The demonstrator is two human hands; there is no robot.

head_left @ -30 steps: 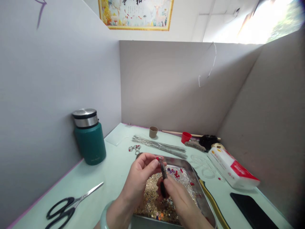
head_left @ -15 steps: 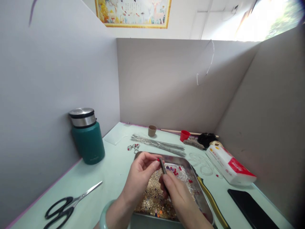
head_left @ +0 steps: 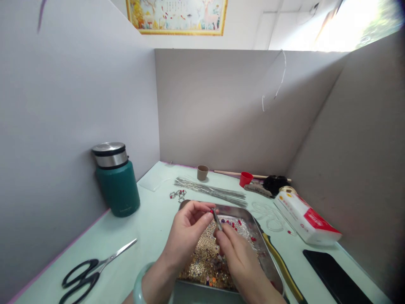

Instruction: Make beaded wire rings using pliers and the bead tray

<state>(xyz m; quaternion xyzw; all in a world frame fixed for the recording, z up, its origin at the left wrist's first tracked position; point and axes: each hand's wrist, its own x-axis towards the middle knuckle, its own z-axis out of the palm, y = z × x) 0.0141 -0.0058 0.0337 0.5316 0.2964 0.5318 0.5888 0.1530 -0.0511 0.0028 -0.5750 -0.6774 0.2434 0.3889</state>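
Note:
Over the metal tray, my left hand pinches a small red bead between thumb and fingertips. My right hand is closed around slim metal tweezers, their tip at the bead. Whether the tip grips the bead or only touches it is too small to tell. Below my hands the tray holds many gold beads, with clear beads and some red and purple ones toward the far right. My forearms and hands hide part of the tray.
Scissors and a green flask are on the left. Behind the tray lie wires, a beaded wire piece, a brown cup and a red cup. A tissue pack and black phone lie right.
The tweezers have turned slightly in my right hand, and its fingers have moved a little up toward the bead. My left hand keeps its pinch almost unmoved.

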